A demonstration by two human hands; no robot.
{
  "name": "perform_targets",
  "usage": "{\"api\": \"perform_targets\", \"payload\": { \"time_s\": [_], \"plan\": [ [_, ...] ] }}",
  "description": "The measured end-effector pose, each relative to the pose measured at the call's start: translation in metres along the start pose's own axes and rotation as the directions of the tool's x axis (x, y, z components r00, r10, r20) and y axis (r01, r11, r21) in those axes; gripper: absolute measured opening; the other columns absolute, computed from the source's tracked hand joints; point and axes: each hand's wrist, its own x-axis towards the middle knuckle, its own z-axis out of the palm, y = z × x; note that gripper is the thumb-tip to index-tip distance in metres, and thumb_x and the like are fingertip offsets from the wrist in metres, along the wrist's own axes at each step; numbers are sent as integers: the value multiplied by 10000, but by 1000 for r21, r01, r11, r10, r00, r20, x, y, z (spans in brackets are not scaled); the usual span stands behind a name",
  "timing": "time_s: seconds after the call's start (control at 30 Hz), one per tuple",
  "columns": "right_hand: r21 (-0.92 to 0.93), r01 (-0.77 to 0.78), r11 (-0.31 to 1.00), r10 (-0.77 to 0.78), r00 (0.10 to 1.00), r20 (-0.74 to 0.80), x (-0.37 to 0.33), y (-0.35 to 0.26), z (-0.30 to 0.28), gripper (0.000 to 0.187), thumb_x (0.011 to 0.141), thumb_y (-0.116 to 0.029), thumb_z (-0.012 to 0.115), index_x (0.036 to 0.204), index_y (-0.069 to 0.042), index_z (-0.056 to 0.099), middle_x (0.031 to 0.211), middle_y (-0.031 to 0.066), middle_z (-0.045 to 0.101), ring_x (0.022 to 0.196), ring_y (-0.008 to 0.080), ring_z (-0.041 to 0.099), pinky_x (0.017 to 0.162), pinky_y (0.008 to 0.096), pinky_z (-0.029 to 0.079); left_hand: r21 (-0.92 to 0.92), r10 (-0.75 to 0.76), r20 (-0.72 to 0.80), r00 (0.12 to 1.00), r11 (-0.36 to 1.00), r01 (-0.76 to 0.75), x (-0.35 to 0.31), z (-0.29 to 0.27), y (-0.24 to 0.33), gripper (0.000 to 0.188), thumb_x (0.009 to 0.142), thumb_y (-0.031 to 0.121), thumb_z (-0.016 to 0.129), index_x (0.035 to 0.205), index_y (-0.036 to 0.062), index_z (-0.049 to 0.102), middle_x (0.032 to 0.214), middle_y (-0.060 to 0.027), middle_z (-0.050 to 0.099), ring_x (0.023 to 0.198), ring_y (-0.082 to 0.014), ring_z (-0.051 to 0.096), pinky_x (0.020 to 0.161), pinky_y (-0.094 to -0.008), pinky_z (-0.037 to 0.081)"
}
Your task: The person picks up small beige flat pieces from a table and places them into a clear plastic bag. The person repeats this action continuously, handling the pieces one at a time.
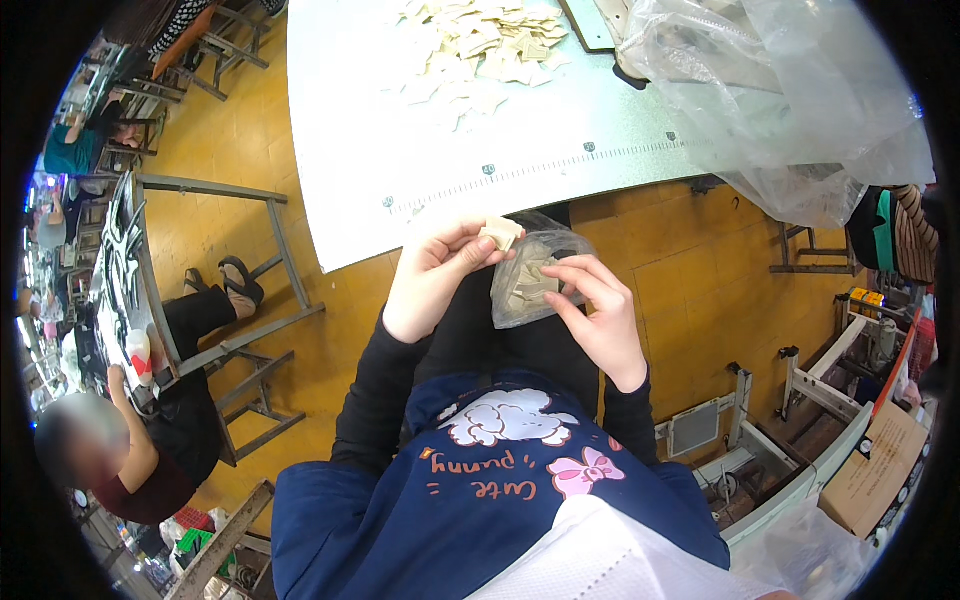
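My left hand (436, 268) pinches a few small cream flat pieces (502, 233) between thumb and fingers, just off the table's near edge. Below and beside them, a clear plastic bag (515, 312) over my lap contains several similar beige pieces (530, 286). At the bag's right side is my right hand (603, 312), its thumb and fingers curled toward the pieces. What lies between those fingertips is hard to make out. A loose heap of cream pieces (490, 45) lies on the far part of the white table (350, 130).
A ruler scale (540, 162) runs along the table's near side. Crumpled clear plastic (770, 90) covers a machine at the right. On the left, a person (150, 440) sits beside a metal-framed table (210, 187). A cardboard box (873, 470) stands at lower right.
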Motion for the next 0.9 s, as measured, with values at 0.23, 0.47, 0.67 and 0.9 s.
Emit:
{"api": "perform_targets", "payload": {
  "time_s": [0.23, 0.47, 0.67, 0.9],
  "plan": [
    [46, 59, 997, -50, 982, -182, 6, -11, 9, 205, 806, 1, 755, 1007, -12, 717, 919, 71, 647, 704, 143, 606, 624, 261, 494, 289, -95, 52, 994, 954, 76, -2, 19, -2, 178, 987, 31, 579, 1094, -66, 684, 980, -66, 715, 881, -95, 654, 816, -248, 543],
    [52, 126, 991, -110, 963, -245, 3, -11, 4, 109, 797, 18, 753, 898, 6, 715, 817, 76, 628, 688, 152, 611, 616, 254, 495, 671, 197, 96, 976, 711, -210, 19, 8, 23, 250, 990, 141, 598, 1181, 5, 685, 1029, -105, 731, 969, -135, 663, 872, -296, 521],
    [-127, 14, 992, -23, 998, -64, -10, 4, -1, 246, 825, -24, 730, 1070, -28, 712, 938, 86, 628, 793, 176, 626, 667, 281, 506, 929, 591, -145, 793, 358, -97, 106, -9, 34, 286, 918, 263, 696, 1074, 24, 666, 1062, -141, 650, 981, -261, 649, 875, -349, 498],
    [-64, -54, 996, 47, 993, -106, -28, 13, -3, 258, 858, -41, 707, 1116, -46, 704, 939, 81, 603, 720, 172, 557, 671, 294, 494, 966, 674, -99, 732, 241, -91, 135, -10, 18, 229, 854, 200, 740, 992, 46, 640, 1046, -147, 567, 1018, -285, 587, 889, -378, 478]
  ]
}}
